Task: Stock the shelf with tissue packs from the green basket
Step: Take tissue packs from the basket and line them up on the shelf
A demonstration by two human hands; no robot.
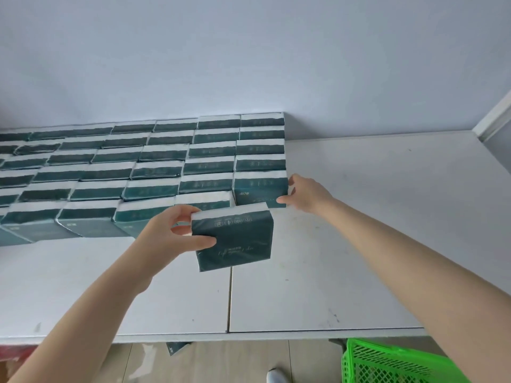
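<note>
Left hand (171, 233): clamped on the held pack (235, 241), a dark green tissue pack. The thumb lies across the front face and the fingers curl at its left edge. The pack is tilted and clear of the table (359, 217), just in front of the block of packs (124, 167).
Right hand (307, 194): the arm is stretched forward. The thumb and fingers pinch the right end of the end pack (260, 189), at the block's front right corner.
Hidden: the left fingertips are behind the held pack, and most of the right fingers are behind the end pack.
Writing: gilt print on the held pack and a small pale mark on the end pack, both too blurred to read.
Block of packs: close rows standing on the table; its left side is cut off by the frame.
Green basket (387, 363): on the floor, well in front and to the right of the block. It is cut off below, and its contents cannot be seen.
Fallen pack (175, 348): on the floor in front of the block, half hidden by the table's edge.
</note>
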